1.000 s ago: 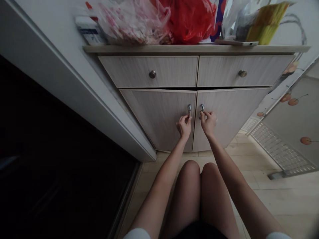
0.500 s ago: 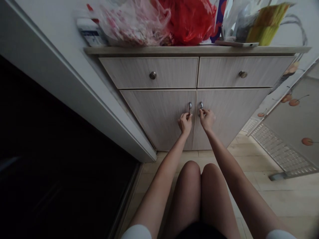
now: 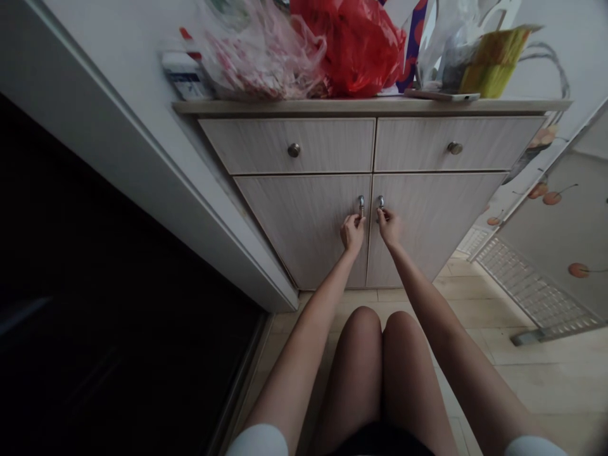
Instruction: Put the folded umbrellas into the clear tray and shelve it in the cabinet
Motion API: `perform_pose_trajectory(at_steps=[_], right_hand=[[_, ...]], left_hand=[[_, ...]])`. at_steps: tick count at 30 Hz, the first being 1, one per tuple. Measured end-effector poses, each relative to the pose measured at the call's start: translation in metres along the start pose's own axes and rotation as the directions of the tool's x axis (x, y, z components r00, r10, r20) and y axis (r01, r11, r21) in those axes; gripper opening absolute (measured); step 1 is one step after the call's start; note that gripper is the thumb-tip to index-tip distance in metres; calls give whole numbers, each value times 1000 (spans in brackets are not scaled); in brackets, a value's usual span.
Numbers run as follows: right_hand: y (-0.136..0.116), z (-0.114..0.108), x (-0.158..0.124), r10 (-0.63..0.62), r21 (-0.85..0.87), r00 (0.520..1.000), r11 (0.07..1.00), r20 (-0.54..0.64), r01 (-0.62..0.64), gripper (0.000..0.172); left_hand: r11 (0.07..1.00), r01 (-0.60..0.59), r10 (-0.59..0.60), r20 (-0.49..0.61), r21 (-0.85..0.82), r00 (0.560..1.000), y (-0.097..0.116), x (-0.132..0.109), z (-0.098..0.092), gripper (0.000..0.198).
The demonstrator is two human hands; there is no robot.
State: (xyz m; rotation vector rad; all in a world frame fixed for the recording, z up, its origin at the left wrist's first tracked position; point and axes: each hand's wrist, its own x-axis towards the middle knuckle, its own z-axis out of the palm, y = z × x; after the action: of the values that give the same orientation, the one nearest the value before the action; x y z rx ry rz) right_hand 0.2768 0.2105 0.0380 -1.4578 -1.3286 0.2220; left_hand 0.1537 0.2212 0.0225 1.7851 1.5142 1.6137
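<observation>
A pale wood-grain cabinet [image 3: 304, 234] stands in front of me with two lower doors and two drawers above. My left hand [image 3: 352, 232] is closed around the metal handle [image 3: 361, 204] of the left door. My right hand [image 3: 388, 228] is closed around the metal handle [image 3: 380, 202] of the right door [image 3: 437, 215]. Both doors sit flush with the cabinet front. My knees [image 3: 380, 329] are bent close below my arms.
Red [image 3: 361, 44] and pinkish plastic bags [image 3: 256, 50], a phone [image 3: 441, 95] and a yellow-green packet [image 3: 491, 60] lie on the cabinet top. A white door frame [image 3: 156, 190] and dark opening are at left. A fridge door with cherry stickers [image 3: 555, 240] is at right.
A dark gap above the two doors has closed; the doors moved inward with both hands still on the handles. The view shifted slightly back.
</observation>
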Motion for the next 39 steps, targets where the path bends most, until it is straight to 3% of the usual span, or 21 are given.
perform_pose_trajectory(at_steps=[4, 7, 9, 12, 15, 18, 21, 26, 30, 32, 34, 36, 38, 39], right_hand=[[-2, -6, 2, 66, 160, 998, 985, 9, -66, 57], [-8, -19, -4, 92, 306, 995, 947, 36, -99, 61], [-15, -33, -13, 101, 442, 992, 889, 72, -123, 61], [-29, -58, -31, 73, 682, 967, 696, 243, -224, 69], [-40, -81, -49, -31, 831, 923, 448, 384, -331, 80], [-41, -93, -62, -107, 866, 895, 324, 434, -381, 73], [-34, -93, -67, -125, 849, 864, 298, 488, -436, 64], [-24, -89, -68, -167, 854, 850, 263, 499, -450, 69], [-21, -90, -65, -169, 848, 851, 306, 496, -433, 70], [-18, -85, -59, -137, 837, 868, 370, 478, -403, 70], [-14, -76, -50, -36, 800, 915, 501, 402, -332, 64], [-7, -61, -40, 69, 670, 970, 712, 231, -211, 54], [1, -45, -30, 65, 433, 997, 898, 47, -79, 47], [5, -37, -25, 30, 319, 1000, 947, -2, -28, 46]], left_hand=[[996, 41, -36, 69, -81, 997, 2, 6, -9, 11], [952, 193, -166, 130, -236, 978, 6, 7, -26, 26], [874, 305, -228, 237, -378, 945, 11, 3, -44, 38], [705, 415, -156, 444, -576, 882, 21, -11, -75, 48], [545, 447, -68, 494, -709, 867, 30, -30, -94, 47], [473, 427, -94, 438, -770, 894, 34, -47, -95, 46], [501, 426, -142, 414, -754, 899, 32, -57, -85, 46], [516, 453, -139, 451, -727, 882, 28, -59, -77, 46], [549, 453, -134, 460, -703, 878, 29, -56, -78, 44], [563, 440, -121, 457, -699, 881, 28, -51, -76, 44], [591, 424, -117, 448, -686, 886, 26, -42, -69, 42], [664, 393, -162, 390, -637, 906, 22, -29, -57, 38], [785, 323, -227, 240, -528, 944, 18, -16, -42, 31], [847, 278, -235, 150, -453, 960, 16, -9, -34, 27]])
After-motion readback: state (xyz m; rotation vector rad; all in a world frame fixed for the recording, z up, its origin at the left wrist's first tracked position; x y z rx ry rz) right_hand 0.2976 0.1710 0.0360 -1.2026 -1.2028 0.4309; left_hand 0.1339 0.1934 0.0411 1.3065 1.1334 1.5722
